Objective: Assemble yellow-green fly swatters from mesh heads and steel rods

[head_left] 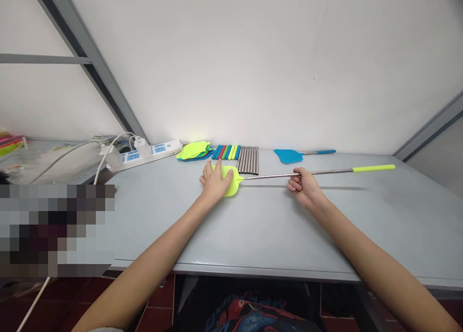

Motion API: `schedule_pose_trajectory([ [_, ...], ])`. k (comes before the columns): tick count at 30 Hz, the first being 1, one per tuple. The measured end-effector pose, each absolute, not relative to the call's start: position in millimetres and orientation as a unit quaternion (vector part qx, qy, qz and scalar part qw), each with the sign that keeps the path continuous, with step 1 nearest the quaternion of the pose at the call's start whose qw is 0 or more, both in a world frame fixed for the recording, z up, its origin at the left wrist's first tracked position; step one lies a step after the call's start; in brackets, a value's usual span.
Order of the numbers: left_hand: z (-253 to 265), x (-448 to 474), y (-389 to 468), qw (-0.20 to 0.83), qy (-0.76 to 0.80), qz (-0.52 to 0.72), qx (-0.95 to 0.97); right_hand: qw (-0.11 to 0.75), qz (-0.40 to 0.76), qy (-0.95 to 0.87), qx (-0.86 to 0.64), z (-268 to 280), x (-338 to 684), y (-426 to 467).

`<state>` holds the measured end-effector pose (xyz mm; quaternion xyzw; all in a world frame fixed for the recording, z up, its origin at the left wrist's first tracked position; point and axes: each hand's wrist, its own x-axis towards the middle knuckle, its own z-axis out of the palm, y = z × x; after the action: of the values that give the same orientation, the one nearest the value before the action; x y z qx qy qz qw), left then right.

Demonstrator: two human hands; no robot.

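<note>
A yellow-green fly swatter (237, 191) stretches sideways across the table, its metal rod drawn out long and its grip (374, 168) pointing right. My left hand (214, 180) lies over the left part of the perforated head, gripping it with thumb and fingers. My right hand (304, 186) pinches the rod near its middle, the other fingers curled. The rod casts a shadow below itself, so it is raised off the tabletop. Behind my left hand lie stacked swatter heads (193, 150), coloured grips (226, 152) in a row and several metal rods (248, 160) side by side.
A blue fly swatter (288, 156) lies at the back, close to the white wall (260, 67). On the left, a white power strip (162, 149) carries plugs and cables. Clear plastic bags (54, 158) lie farther left, near a blurred-out area. The grey table's (267, 235) front edge runs before me.
</note>
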<state>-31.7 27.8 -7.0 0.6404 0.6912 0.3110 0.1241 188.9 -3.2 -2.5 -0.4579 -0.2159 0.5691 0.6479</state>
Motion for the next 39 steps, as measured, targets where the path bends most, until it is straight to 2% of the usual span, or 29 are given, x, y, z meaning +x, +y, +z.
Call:
schedule_pose_trajectory([
  [8, -19, -17, 11, 0.006, 0.594, 0.322, 0.737, 0.633, 0.581, -0.225, -0.459, -2, 183, -7],
  [16, -14, -4, -6, 0.073, 0.406, 0.296, 0.862, 0.584, 0.620, -0.268, -0.451, -5, 178, -8],
  [20, -15, -5, -5, 0.084, 0.411, 0.287, 0.861, 0.561, 0.637, -0.288, -0.444, -6, 177, -9],
  [26, -14, -5, -9, 0.043, 0.433, 0.257, 0.863, 0.639, 0.610, -0.157, -0.442, 1, 188, -2],
  [33, -16, -2, -11, -0.021, 0.476, 0.163, 0.864, 0.642, 0.653, -0.028, -0.400, 0, 205, 12],
  [39, -11, 1, -16, -0.030, 0.487, 0.113, 0.865, 0.685, 0.645, 0.001, -0.340, 2, 203, 4],
])
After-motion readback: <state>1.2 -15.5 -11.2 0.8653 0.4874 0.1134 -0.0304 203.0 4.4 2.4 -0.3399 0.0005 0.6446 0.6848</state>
